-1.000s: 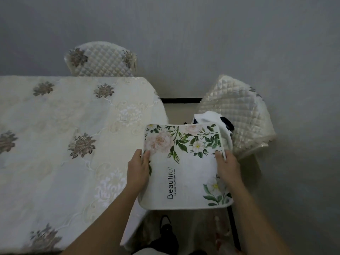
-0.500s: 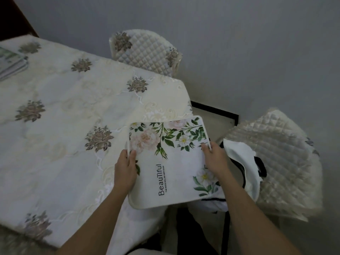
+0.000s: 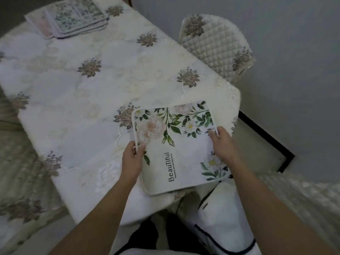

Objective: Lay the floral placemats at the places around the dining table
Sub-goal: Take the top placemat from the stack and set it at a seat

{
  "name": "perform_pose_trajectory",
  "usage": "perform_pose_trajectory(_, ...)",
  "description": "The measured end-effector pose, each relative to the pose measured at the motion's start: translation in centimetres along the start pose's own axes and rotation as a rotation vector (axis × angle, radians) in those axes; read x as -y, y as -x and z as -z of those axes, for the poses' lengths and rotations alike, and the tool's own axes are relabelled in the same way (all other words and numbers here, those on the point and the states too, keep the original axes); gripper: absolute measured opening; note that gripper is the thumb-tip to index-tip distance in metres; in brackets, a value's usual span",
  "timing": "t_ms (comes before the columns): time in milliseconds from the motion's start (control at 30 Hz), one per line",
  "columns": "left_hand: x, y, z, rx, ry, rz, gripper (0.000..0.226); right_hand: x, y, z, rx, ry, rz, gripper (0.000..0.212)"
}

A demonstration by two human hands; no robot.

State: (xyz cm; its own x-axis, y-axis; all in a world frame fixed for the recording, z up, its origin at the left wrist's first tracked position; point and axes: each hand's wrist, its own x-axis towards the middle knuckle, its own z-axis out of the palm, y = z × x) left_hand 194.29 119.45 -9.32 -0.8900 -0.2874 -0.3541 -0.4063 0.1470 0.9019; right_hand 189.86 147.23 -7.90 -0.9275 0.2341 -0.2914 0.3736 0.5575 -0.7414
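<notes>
A floral placemat (image 3: 176,144) is held over the near right corner of the dining table (image 3: 88,92), at about four o'clock from the table's centre. It is printed with pink and white blooms, green leaves and the word "Beautiful". Its near edge overhangs the table edge, while its far part lies above the cream tablecloth (image 3: 64,111); whether that part touches the cloth cannot be told.

The left hand (image 3: 132,161) is clamped on the mat's left edge (thumb on top, fingers curled beneath), at nine o'clock on the mat. The right hand (image 3: 221,144) is closed on the right edge at three o'clock, with its fingertips pressed on the printed face beside the white piping.

A stack of further placemats (image 3: 77,17) is seen at the far end of the table, at about eleven o'clock from the held mat and well apart from it. A quilted chair (image 3: 215,45) is set just beside the table's right side at one o'clock. A second quilted chair back (image 3: 301,199) is seen at four o'clock, and a white garment with dark trim (image 3: 224,227) lies below the mat at five o'clock.
</notes>
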Motion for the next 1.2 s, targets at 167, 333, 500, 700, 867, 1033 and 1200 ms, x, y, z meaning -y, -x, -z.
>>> perform_pose_trajectory(167, 1.5, 0.1, -1.2, -0.062, 0.190, 0.140, 0.012, 0.6, -4.2, -0.3, 0.123, 0.122, 0.042, 0.027)
perform_pose_trajectory(333, 2.9, 0.3, -2.7, -0.123, 0.341, 0.261, 0.016, 0.8, -7.7, -1.3, 0.184, 0.189, 0.044, 0.027)
perform_pose_trajectory(500, 4.1, 0.7, -3.5, -0.173, 0.369, 0.322, 0.019, 0.4, -9.5, -2.6, 0.223, 0.234, 0.053, 0.026)
perform_pose_trajectory(700, 5.5, 1.3, -3.5, -0.227, 0.362, 0.393, 0.023, -0.3, -9.9, -3.6, 0.286, 0.213, 0.044, 0.027)
perform_pose_trajectory(867, 5.8, 2.2, -3.6, -0.261, 0.353, 0.396, 0.018, -1.2, -10.2, -4.0, 0.301, 0.196, 0.029, 0.028)
perform_pose_trajectory(1033, 6.0, 2.7, -3.4, -0.292, 0.314, 0.406, 0.016, -1.3, -9.7, -4.7, 0.271, 0.171, 0.038, 0.026)
perform_pose_trajectory(1200, 5.7, 3.1, -3.4, -0.325, 0.281, 0.438, 0.014, -1.5, -8.9, -4.9, 0.222, 0.147, 0.034, 0.027)
